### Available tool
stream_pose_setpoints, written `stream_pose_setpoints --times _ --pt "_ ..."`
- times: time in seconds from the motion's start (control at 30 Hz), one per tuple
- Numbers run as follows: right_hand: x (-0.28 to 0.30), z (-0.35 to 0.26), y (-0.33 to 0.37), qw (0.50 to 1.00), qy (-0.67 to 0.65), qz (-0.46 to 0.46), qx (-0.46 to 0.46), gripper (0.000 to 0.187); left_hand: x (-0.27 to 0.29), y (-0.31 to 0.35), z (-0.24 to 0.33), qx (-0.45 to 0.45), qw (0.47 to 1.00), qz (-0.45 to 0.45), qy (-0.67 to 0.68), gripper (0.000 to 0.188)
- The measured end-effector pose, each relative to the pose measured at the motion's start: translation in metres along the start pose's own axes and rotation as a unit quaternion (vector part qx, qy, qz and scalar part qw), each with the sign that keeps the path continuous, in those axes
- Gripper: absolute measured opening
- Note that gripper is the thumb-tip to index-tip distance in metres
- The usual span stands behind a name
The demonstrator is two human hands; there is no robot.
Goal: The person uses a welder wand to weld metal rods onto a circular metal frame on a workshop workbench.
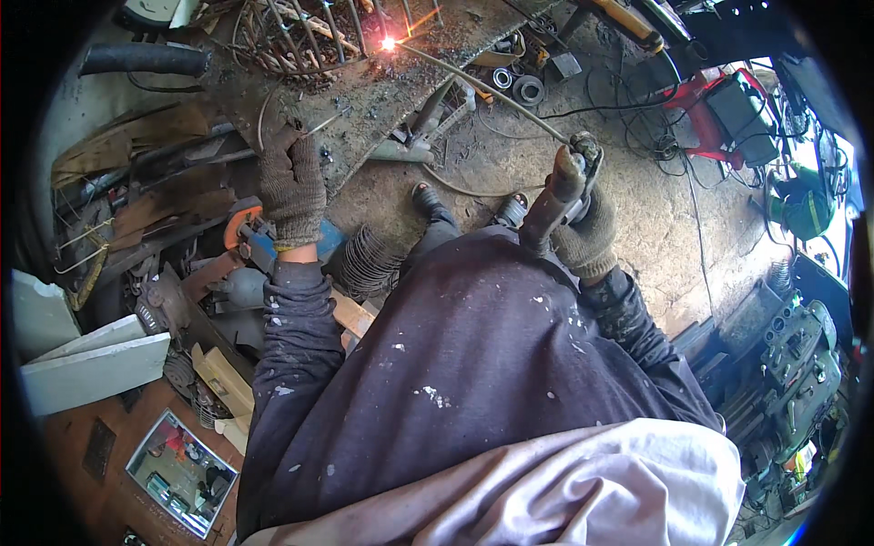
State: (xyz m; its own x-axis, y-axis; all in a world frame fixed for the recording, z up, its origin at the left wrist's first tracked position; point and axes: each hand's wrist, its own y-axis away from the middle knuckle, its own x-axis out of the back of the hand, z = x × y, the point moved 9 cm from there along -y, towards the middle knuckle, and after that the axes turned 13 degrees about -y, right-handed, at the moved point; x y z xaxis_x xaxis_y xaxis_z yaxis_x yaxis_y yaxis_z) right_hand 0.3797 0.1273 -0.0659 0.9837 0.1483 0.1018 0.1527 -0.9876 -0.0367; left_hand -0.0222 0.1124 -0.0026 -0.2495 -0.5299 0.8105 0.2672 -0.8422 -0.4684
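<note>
My right hand [592,232], in a knitted work glove, is closed around the handle of a welding electrode holder [549,202]. From its jaws a long thin electrode [487,88] slants up to the left. Its tip meets a bright welding arc [389,43], with orange sparks, at a cage of metal rods [296,36] on the worktable [364,127]. My left hand [293,191], gloved too, lies at the table's near left edge with its fingers stretched out. A thin stick [330,120] lies beside its thumb; whether they touch is unclear.
Bearing rings [528,90] and cables lie on the floor beyond the table. A red chair [701,118] stands at right, machinery [792,364] at lower right. At left are an orange-and-blue tool [244,223], a coiled spring [367,259], white boards [100,364] and scrap.
</note>
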Motion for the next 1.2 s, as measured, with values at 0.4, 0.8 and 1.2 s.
stream_pose_setpoints --times 0.4,0.8,1.2 --pt "-0.003 0.002 0.004 0.995 -0.084 -0.043 0.012 0.057 -0.015 0.010 -0.017 0.119 0.986 -0.040 0.114 0.021" --pt "-0.001 -0.008 0.013 0.996 -0.053 -0.012 -0.070 0.049 0.000 0.006 -0.007 0.008 1.000 0.009 -0.014 0.021" --pt "-0.024 -0.005 0.054 0.995 0.074 0.052 -0.041 0.039 -0.004 -0.011 -0.001 -0.081 0.996 -0.041 -0.022 0.017"
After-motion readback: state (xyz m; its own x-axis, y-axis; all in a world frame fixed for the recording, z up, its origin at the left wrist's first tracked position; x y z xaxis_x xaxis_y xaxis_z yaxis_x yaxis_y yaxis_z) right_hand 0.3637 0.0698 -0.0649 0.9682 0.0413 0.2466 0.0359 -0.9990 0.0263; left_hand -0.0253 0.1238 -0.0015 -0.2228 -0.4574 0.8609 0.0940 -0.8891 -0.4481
